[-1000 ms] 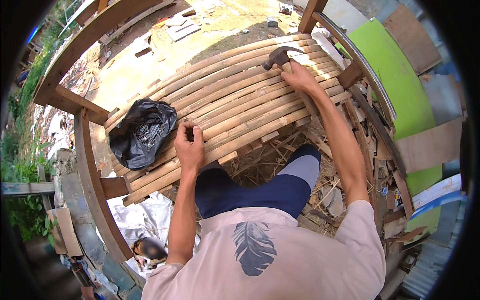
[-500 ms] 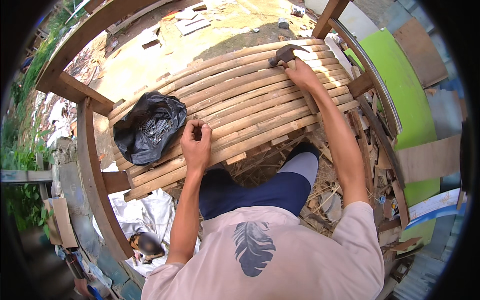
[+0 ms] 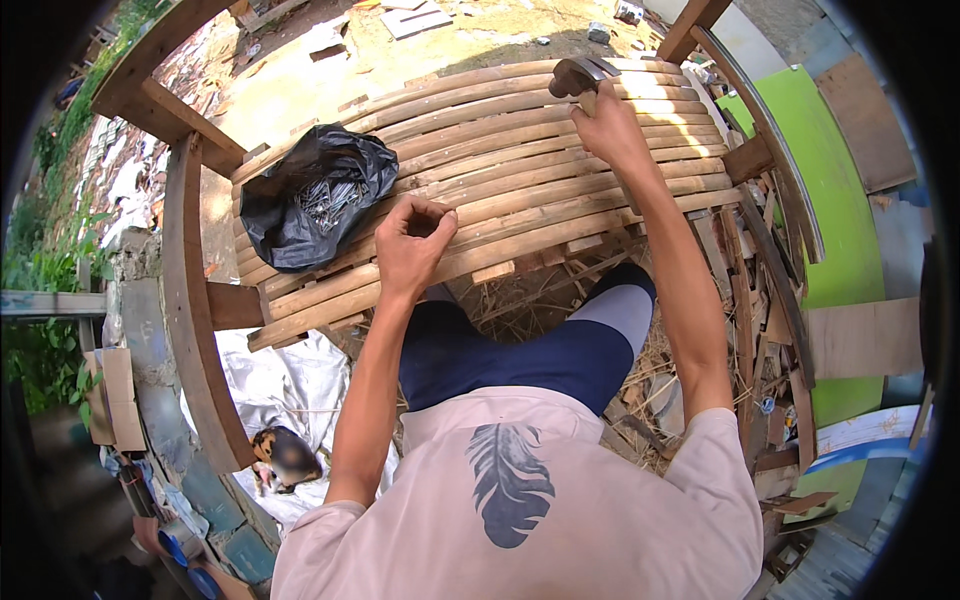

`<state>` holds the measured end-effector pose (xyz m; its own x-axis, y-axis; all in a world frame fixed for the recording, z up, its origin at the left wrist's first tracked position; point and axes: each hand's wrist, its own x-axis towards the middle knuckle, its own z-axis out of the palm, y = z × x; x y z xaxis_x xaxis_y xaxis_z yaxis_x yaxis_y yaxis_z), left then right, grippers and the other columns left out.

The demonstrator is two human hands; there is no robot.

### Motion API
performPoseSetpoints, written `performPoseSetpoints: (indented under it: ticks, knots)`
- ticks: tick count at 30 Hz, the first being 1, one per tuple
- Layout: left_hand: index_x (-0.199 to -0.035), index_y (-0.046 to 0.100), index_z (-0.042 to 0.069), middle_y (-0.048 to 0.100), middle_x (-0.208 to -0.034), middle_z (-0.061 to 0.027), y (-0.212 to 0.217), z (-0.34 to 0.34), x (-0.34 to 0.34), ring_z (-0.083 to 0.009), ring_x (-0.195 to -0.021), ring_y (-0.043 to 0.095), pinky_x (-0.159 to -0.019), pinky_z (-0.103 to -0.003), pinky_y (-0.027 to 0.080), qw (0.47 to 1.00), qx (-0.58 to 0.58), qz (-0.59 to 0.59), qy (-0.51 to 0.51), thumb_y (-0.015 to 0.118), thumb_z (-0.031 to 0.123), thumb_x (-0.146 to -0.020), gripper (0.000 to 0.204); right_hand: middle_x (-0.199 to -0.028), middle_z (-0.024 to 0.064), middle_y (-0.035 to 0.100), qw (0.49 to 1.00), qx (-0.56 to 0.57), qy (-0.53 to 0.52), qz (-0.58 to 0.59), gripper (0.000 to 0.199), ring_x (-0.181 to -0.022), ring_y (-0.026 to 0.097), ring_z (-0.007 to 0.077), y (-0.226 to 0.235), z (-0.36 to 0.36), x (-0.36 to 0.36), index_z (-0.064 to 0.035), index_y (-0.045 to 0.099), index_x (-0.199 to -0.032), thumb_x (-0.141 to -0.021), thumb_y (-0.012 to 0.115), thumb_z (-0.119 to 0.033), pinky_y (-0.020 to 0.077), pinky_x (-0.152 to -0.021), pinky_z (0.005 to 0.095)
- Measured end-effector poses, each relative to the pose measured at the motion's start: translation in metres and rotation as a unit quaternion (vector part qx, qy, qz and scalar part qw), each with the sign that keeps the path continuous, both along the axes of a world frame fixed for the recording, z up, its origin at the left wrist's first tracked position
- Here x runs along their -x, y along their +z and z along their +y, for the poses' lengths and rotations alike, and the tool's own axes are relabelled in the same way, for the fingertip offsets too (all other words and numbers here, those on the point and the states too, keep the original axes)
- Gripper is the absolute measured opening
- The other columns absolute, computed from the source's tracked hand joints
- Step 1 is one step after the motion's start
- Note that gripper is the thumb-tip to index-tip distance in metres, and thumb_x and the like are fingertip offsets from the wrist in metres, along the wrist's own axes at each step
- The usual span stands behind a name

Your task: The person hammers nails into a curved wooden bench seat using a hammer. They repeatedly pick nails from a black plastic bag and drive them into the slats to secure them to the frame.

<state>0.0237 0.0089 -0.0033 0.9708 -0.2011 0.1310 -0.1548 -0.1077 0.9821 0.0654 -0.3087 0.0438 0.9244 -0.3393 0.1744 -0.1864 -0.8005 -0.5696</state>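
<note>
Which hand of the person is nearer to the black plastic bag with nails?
Left. The left hand is close beside the black bag, on its right side; the right hand is much farther to the right, gripping the hammer.

The claw hammer (image 3: 575,82) – dark head, wooden handle – shows at the slatted bench's (image 3: 510,182) far edge, toward the right end. An open black plastic bag (image 3: 270,228) of loose grey nails (image 3: 328,202) sits at the left end.

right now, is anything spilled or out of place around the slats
No spill stands out on the slats: the nails lie inside the black bag. Beyond, flat scraps lie strewn on the ground, which looks untidy.
</note>
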Motion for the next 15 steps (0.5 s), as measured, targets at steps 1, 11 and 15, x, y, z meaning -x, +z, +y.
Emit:
performPoseSetpoints:
  ticks: [1,11,15]
  knots:
    - [-0.092,0.071,-0.001,0.07,-0.086,-0.0051,0.001,-0.001,-0.001,-0.0069,-0.078,0.063,-0.069,-0.024,0.051,1.0,0.008,-0.001,0.002,0.074,0.005,-0.084,0.01,-0.094,0.0379,0.065,1.0,0.005,-0.007,-0.006,0.049,-0.093,0.064,0.0529,0.002,0.0,-0.006,0.0138,0.047,-0.117,-0.089,0.062,-0.024,0.051,-0.081,0.056]
    - [-0.106,0.07,0.001,0.068,-0.089,-0.0022,-0.003,0.0,-0.002,-0.0074,-0.078,0.062,-0.071,-0.023,0.049,0.998,0.01,-0.047,0.031,0.069,0.006,-0.092,0.015,-0.064,0.0186,0.065,0.996,0.005,-0.069,0.06,0.035,-0.053,0.066,0.0301,0.015,-0.022,-0.037,0.0152,0.055,-0.105,-0.083,0.053,-0.013,0.0536,-0.052,0.0401]
    - [-0.1,0.067,0.0,0.07,-0.086,-0.0013,-0.001,0.0,0.0,-0.0058,-0.076,0.062,-0.07,-0.022,0.05,0.999,0.036,-0.022,0.03,0.069,0.006,-0.091,0.011,-0.066,0.0184,0.067,0.992,-0.033,-0.049,0.109,0.034,-0.054,0.067,0.0294,0.02,-0.033,-0.036,0.0128,0.057,-0.106,-0.083,0.054,-0.013,0.0539,-0.053,0.0407]
